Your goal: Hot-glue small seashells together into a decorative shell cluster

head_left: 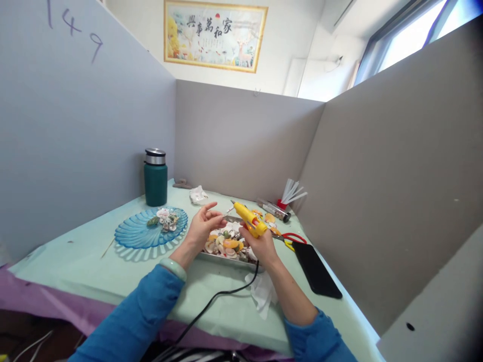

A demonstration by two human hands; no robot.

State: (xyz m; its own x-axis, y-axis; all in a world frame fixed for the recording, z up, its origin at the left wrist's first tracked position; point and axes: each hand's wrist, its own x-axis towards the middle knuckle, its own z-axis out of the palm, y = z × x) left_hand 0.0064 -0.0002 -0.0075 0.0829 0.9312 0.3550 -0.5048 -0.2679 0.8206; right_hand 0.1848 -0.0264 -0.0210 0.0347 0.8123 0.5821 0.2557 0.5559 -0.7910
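Note:
My right hand [260,246] is wrapped around a yellow hot glue gun [249,219], its nozzle pointing up and to the left. A black cord [222,293] runs down from the gun over the table's front edge. My left hand [204,226] is level with the nozzle, a little to its left. Its thumb and a finger come together in a pinch, while another finger stretches out above; what they hold, if anything, is too small to name. Below both hands lies a metal tray [230,260] heaped with shells [226,245] in orange, white and brown, partly hidden by my hands.
Left is a blue scalloped plate [130,232] bearing a shell cluster [167,219], with a green bottle [155,181] behind. Right are red-handled scissors [295,237], a black phone [317,270], a clear tube [275,209] and glue sticks [291,192]. Tissue [263,291] lies in front. Grey partitions [245,136] surround the table.

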